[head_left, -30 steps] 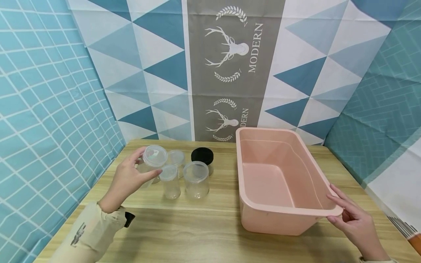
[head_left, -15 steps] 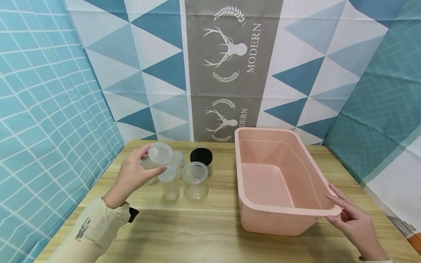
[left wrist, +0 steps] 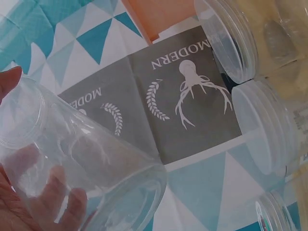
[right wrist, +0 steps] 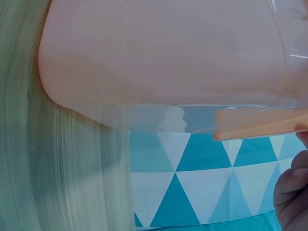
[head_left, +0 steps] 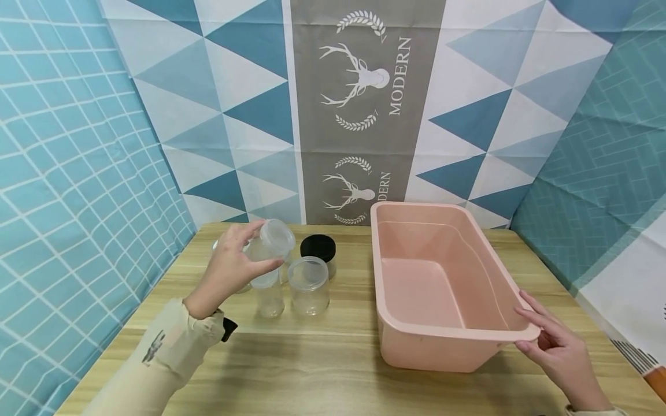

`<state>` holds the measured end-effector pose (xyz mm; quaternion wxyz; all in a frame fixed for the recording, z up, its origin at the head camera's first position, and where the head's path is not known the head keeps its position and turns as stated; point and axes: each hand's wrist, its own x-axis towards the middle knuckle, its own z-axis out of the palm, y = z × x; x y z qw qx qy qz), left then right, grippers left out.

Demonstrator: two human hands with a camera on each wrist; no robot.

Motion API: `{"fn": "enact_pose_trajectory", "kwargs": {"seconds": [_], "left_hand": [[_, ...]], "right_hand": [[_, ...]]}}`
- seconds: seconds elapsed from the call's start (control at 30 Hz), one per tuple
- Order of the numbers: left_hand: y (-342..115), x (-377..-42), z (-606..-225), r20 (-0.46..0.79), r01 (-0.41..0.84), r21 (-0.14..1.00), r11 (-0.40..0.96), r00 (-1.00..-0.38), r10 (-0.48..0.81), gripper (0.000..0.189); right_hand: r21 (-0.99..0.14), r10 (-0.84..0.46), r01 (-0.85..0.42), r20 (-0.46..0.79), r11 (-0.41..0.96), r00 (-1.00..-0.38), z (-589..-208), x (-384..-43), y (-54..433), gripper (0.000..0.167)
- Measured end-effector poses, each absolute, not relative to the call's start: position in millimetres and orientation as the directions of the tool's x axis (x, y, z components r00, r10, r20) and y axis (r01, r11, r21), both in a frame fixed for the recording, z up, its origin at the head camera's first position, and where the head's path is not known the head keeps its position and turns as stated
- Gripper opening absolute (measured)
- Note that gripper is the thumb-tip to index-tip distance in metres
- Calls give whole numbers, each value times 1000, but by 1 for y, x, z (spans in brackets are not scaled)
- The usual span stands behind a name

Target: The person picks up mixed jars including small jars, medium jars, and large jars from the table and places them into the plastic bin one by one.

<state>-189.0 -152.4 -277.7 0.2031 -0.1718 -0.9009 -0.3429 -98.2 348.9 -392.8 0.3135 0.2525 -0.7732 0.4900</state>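
My left hand (head_left: pixel 229 268) grips a clear plastic jar (head_left: pixel 265 247) with a translucent lid, raised above the other jars and tilted. In the left wrist view, fingers show through the wall of this jar (left wrist: pixel 96 159). Below it on the table stand a narrow clear jar (head_left: pixel 270 299) and a wider one (head_left: pixel 309 292). A black-lidded jar (head_left: pixel 318 247) is just behind the wider one. Other jars are partly hidden behind my left hand. My right hand (head_left: pixel 562 346) holds the rim of a pink plastic basin (head_left: pixel 432 352) at its near right corner, thumb beneath.
Wood-grain table (head_left: pixel 291 370) runs under everything. A patterned cloth (head_left: pixel 354 115) hangs behind the back edge, with a blue tiled-pattern cloth (head_left: pixel 67 173) along the left. The basin's inside shows only its bare pink floor.
My left hand has lifted the jar and carried it to the right, tilting it more. The right hand and the basin stay in place.
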Motion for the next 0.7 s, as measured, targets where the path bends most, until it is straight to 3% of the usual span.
{"fn": "enact_pose_trajectory", "kwargs": {"seconds": [0.13, 0.37, 0.7], "left_hand": [[-146, -193, -275, 483, 466, 536, 704, -853, 196, 68], [-135, -200, -263, 468, 502, 525, 687, -845, 260, 67], [-113, -209, -251, 447, 549, 486, 680, -825, 346, 71]], "right_hand": [[-597, -83, -692, 730, 407, -679, -392, -97, 349, 46], [-666, -93, -716, 716, 208, -692, -393, -98, 347, 46], [-672, -90, -721, 718, 172, -691, -391, -99, 347, 44]]}}
